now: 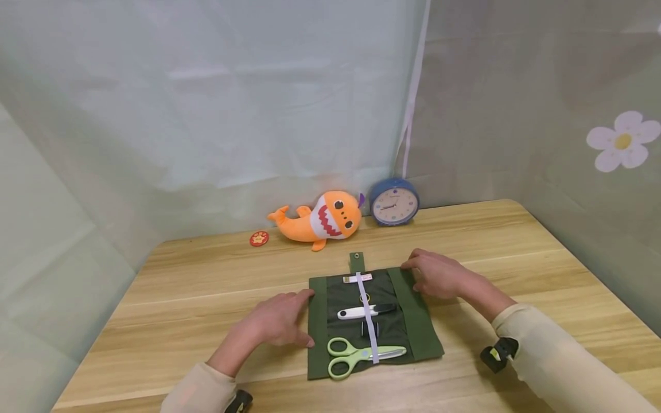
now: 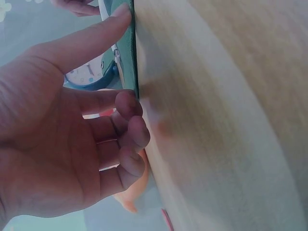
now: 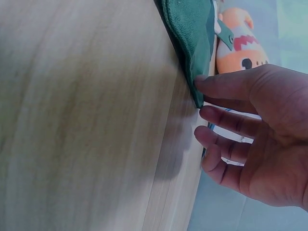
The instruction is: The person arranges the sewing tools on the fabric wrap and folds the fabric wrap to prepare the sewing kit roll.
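Note:
A dark green fabric tool pouch (image 1: 317,321) lies unfolded on the table, its snap tab (image 1: 357,263) pointing away. Under its white elastic strap (image 1: 368,312) sit green-handled scissors (image 1: 348,357), a white-and-black tool (image 1: 352,313), a small black item (image 1: 365,329), a yellow ring and a small pale strip (image 1: 366,277). My left hand (image 1: 276,318) is at the pouch's left edge; its thumb (image 2: 103,36) touches the green fabric and the other fingers bend loosely. At the far right corner, my right hand (image 1: 436,274) touches the edge with thumb and index finger, the others relaxed.
Along the table's back edge lie an orange plush shark (image 1: 304,228) and a round red badge (image 1: 259,238). A blue alarm clock (image 1: 395,201) stands right of the shark. Cloth curtains (image 1: 289,115) enclose the wooden table (image 1: 206,287).

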Demonstrator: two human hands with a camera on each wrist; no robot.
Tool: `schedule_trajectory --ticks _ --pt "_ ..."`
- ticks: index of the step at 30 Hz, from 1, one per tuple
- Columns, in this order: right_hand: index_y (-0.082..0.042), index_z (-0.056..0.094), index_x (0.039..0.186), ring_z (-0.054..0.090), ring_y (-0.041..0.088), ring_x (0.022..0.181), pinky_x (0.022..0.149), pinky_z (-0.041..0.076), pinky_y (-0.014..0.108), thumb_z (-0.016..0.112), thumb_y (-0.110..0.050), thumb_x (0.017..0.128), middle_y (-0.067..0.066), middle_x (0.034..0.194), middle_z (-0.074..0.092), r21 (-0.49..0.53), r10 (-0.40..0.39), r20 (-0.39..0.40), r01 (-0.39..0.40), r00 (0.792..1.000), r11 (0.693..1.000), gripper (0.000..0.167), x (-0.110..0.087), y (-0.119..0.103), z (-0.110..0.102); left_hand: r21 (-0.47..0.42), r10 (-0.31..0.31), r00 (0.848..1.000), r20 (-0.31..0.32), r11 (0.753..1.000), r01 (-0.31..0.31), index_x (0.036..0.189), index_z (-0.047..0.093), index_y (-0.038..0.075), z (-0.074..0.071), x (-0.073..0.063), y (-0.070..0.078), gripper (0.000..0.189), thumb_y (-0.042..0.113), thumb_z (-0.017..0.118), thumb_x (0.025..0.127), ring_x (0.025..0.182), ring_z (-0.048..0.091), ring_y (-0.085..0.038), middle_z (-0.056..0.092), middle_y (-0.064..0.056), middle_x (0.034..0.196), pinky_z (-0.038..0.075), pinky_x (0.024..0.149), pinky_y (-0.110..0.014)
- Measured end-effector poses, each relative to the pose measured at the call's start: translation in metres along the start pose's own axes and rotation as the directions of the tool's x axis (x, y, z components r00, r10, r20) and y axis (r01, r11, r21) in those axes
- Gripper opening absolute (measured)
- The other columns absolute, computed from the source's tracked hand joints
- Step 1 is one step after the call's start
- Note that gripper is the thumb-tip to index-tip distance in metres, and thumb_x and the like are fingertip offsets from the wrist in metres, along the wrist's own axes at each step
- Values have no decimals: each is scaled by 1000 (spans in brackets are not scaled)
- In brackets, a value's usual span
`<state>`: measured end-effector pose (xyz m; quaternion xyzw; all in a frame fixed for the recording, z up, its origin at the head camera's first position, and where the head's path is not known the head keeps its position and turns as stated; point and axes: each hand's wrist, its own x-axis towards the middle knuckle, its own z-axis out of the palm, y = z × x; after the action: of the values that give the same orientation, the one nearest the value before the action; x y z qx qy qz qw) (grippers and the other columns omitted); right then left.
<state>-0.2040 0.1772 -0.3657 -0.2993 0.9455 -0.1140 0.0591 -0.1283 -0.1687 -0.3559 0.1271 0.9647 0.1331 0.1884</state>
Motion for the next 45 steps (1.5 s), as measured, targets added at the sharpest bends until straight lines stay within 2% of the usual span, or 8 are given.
schedule_trajectory --ticks 12,16,19,23,27,33,37,45 --pt "-2 70 131 69 33 114 100 55 52 82 -8 85 15 123 68 14 3 -16 -3 1000 1000 49 -3 0 -1 -1 16 1000 -13 1000 -16 155 46 10 1 -3 1 97 39 95 76 139 56 -40 59 -20 150 44 114 -60" --pt "-4 70 133 69 32 113 99 55 53 83 -17 88 15 125 69 53 19 -28 -17 999 998 48 -15 -6 -5 12 84 994 -73 996 -83 146 56 10 -1 -9 5 83 36 95 77 128 61 -35 63 -16 139 49 108 -58" --pt "-4 72 129 69 26 105 93 57 49 83 -18 90 12 121 71 109 6 -20 -4 1000 994 42 -28 -12 -10 67 193 973 -124 980 -185 126 69 10 0 -17 9 59 31 95 78 112 63 -27 67 -8 120 54 100 -52" --pt "-9 77 115 64 12 90 80 56 34 84 -18 89 1 108 72 175 -36 -6 36 999 984 29 -50 -22 -12 173 340 931 -133 933 -316 101 75 16 5 -30 16 33 31 94 78 100 64 -19 66 2 104 56 91 -43" --pt "-14 79 103 53 0 77 70 49 26 88 -22 86 -9 95 68 189 -112 -10 112 994 976 21 -69 -30 -6 224 398 911 -105 902 -368 94 77 21 11 -40 20 27 35 94 78 96 64 -16 67 6 100 56 88 -38" --pt "-13 80 101 57 1 81 78 56 31 92 -28 78 -10 98 66 124 -188 27 183 982 975 30 -85 -36 7 283 390 916 -96 893 -350 95 77 21 20 -45 22 37 41 97 71 90 62 -14 65 5 97 56 83 -38" --pt "-13 79 100 63 6 90 82 59 35 94 -26 74 -9 103 65 67 -166 47 163 985 984 33 -90 -40 11 304 392 915 -99 887 -347 95 75 20 25 -46 22 41 41 98 68 86 58 -14 62 6 94 54 76 -35" --pt "-15 80 96 68 13 92 82 60 38 91 -18 74 -5 102 69 -45 -195 9 195 981 980 25 -94 -42 15 338 404 907 -120 875 -346 94 72 19 30 -50 23 33 33 94 72 81 52 -10 59 8 90 46 66 -31"
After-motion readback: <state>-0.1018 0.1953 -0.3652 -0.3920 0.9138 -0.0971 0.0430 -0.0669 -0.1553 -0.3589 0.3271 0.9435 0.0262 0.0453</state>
